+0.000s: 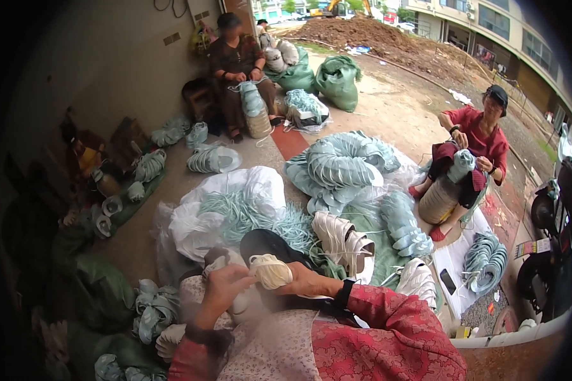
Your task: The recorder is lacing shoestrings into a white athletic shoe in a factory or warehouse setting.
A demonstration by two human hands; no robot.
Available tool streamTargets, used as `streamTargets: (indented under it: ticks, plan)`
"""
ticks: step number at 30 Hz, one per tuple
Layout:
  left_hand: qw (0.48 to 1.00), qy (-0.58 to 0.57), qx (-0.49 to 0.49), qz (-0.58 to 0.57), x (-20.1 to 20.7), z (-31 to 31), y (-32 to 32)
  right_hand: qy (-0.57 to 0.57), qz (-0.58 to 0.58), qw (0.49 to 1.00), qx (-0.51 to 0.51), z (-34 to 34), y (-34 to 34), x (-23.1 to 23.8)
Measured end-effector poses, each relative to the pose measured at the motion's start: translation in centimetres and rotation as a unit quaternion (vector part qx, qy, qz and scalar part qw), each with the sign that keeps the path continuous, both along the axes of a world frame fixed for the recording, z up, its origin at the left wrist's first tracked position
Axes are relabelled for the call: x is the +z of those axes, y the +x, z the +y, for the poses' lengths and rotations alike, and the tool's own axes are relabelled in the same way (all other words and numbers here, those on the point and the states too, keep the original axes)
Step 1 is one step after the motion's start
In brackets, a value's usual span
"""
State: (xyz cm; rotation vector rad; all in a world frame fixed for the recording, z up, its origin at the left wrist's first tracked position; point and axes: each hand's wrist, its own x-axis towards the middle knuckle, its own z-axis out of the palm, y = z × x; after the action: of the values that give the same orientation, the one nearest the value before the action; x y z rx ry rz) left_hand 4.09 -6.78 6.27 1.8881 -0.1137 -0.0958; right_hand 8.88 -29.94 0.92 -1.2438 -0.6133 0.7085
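Observation:
My right hand [308, 280] is closed around a cream shoe upper [272, 272], a rounded piece with ridged, strap-like bands, held in front of my lap. At its left edge my left hand [227, 287] is pinched, the fingertips close against the upper. What those fingertips grip, if anything, is too small to make out. Beneath my hands lies a pale cylindrical form [241, 305], partly covered by the left forearm. Just beyond is a dark rounded object [270, 244]. A nested stack of cream uppers [343, 241] rests right of it.
Pale blue laces [254, 216] lie on white plastic sacks [260, 187]. Behind them is a heap of light blue uppers [337, 165]. One person [235, 63] sits at the back, another [480, 140] at the right. A phone [449, 282] and a motorbike [556, 235] are at the right.

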Motion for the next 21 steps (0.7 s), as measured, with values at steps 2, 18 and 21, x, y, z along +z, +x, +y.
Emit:
streamTargets:
  ticks: [2, 18, 21]
  plan:
    - [0.999, 0.006, -0.023, 0.023, 0.6, -0.1, -0.3, -0.019, -0.035, 0.999, 0.001, -0.3, 0.2, -0.2]
    - [0.857, -0.491, 0.042, -0.150, 9.3, 15.0, -7.3, -0.343, -0.226, 0.883, -0.225, -15.8, 2.9, -12.7]
    - [0.840, -0.496, 0.053, -0.213, 10.3, 23.3, -10.0, -0.363, -0.168, 0.871, -0.286, -21.9, 2.6, -15.8]
